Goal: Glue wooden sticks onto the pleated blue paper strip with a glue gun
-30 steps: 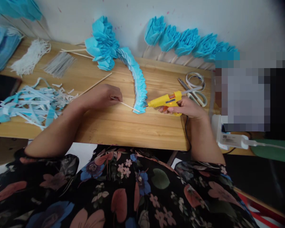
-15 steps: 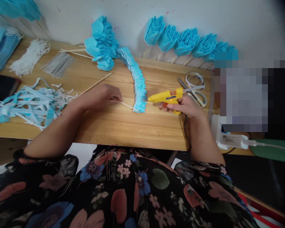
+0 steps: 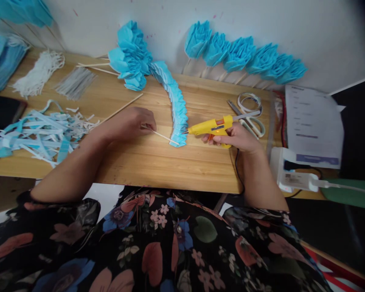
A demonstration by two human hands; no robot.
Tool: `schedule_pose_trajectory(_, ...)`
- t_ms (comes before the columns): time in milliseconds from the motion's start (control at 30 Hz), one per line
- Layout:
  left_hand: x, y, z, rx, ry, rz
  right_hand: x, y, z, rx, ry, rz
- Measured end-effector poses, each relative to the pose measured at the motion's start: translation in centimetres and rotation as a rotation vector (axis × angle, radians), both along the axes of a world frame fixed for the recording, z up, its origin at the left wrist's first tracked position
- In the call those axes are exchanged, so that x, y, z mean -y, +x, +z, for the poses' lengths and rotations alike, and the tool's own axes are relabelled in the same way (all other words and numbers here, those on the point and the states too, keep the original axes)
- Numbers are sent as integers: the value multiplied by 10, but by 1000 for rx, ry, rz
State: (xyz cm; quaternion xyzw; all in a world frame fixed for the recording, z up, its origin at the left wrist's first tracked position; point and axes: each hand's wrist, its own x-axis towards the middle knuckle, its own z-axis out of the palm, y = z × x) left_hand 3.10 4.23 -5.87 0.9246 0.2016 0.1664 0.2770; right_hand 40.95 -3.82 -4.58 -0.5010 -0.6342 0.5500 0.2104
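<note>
My left hand (image 3: 141, 123) is closed on a thin wooden stick (image 3: 162, 135), whose far tip lies at the near end of a curved row of pleated blue petals (image 3: 178, 105). In my right hand (image 3: 239, 137) is a yellow glue gun (image 3: 211, 125), a glue stick jutting from its back. The gun's metal nozzle is at the strip's right edge, just above the stick's tip. Whether glue is coming out is too small to see.
Blue fabric flowers (image 3: 130, 56) on sticks lie behind the strip, and more flowers (image 3: 239, 52) lean on the wall. Scissors (image 3: 257, 125) lie at right, near a white power strip (image 3: 295, 174). Cut strips (image 3: 42, 132), white cords (image 3: 39, 73) and grey wires (image 3: 75, 83) lie at left.
The glue gun's nozzle has shifted slightly down and left along the strip. My left hand and the stick have hardly moved.
</note>
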Motion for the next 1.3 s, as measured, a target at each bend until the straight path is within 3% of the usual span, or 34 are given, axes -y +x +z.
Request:
schedule_pose_trajectory(433,2,2,4,6,5,-10,2,-8,3,9,-23,106)
schedule_pose_trajectory(1067,0,3,1,-30,-76,2,3,-3,6,36,-21,52)
schedule_pose_trajectory(1300,1,3,2,-12,-89,7,1,-7,3,94,-2,106)
